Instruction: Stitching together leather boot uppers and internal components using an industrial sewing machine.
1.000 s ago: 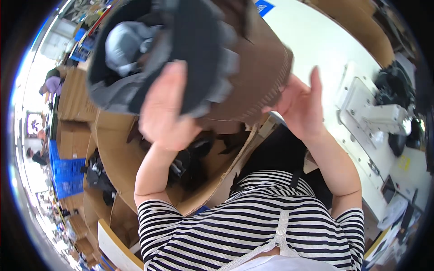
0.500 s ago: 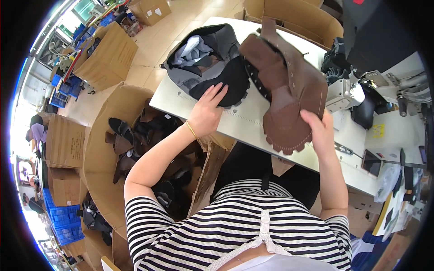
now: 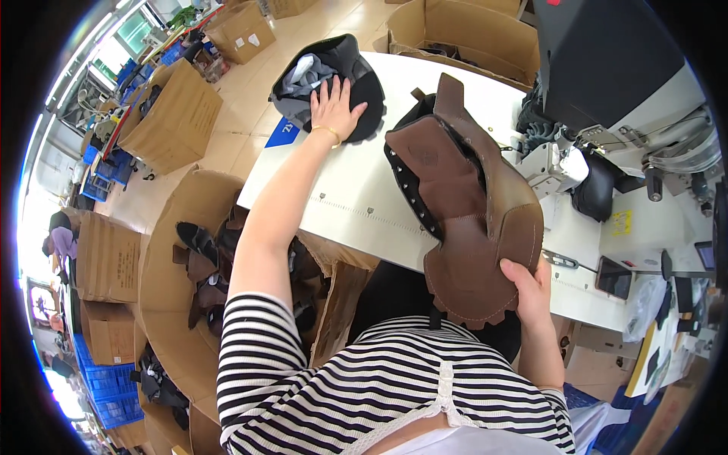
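My right hand (image 3: 531,292) grips a brown leather boot upper (image 3: 485,220) by its scalloped, stitched toe end, thumb on top. The upper is tilted over the table's front edge, with eyelets along its opening and a strap at the far end. My left hand (image 3: 335,110) lies with fingers spread on a black boot upper (image 3: 365,98) at the table's far left corner. Grey and white scraps of fabric (image 3: 307,74) sit inside that black piece. The right fingers under the brown upper are hidden.
A sewing machine (image 3: 557,163) stands on the white table (image 3: 341,189) at the right, near a phone (image 3: 614,277). A large cardboard box (image 3: 171,250) of shoe parts is at the left. Another open box (image 3: 462,26) stands beyond the table.
My left hand has moved farther away and left, and the black upper has shifted with it toward the far corner. The brown upper has come nearer to me in my right hand.
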{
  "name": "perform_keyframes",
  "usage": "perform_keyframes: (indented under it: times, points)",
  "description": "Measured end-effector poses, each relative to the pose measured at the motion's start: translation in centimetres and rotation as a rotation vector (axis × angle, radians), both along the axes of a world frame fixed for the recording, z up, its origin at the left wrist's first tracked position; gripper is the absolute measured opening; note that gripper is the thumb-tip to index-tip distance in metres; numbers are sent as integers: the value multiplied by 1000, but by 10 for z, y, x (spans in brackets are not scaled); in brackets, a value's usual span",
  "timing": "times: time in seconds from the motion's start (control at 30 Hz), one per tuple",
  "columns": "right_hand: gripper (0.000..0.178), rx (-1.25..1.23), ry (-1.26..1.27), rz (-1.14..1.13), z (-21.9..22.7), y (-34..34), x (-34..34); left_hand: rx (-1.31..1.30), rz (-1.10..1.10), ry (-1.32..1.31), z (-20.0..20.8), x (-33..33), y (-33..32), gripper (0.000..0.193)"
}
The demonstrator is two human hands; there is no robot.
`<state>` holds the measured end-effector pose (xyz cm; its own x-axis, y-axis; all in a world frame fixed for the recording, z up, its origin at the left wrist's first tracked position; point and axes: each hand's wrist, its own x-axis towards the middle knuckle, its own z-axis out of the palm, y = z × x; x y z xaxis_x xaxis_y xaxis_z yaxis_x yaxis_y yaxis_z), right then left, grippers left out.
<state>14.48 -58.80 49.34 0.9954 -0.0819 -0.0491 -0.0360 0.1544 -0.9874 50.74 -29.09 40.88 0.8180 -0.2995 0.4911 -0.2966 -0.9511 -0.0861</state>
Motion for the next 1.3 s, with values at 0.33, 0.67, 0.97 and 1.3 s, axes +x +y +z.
perform_keyframes:
  times: [0.33,0.67,0.97,1.3]
  points:
    - [26,18,20,35,8,1,-2,29,132,-13,11,50,-28,69]
    - [41,-1095,-507,-11,33,35,35,-714,-276,312,17,-172,-3,44]
    - [70,-1244,-514,179,-18,69,24,-1604,-545,1241,6,-311,-80,72]
    - [49,-909,-566,211,-32,15,20,-1420,-597,921,-8,-327,-84,32]
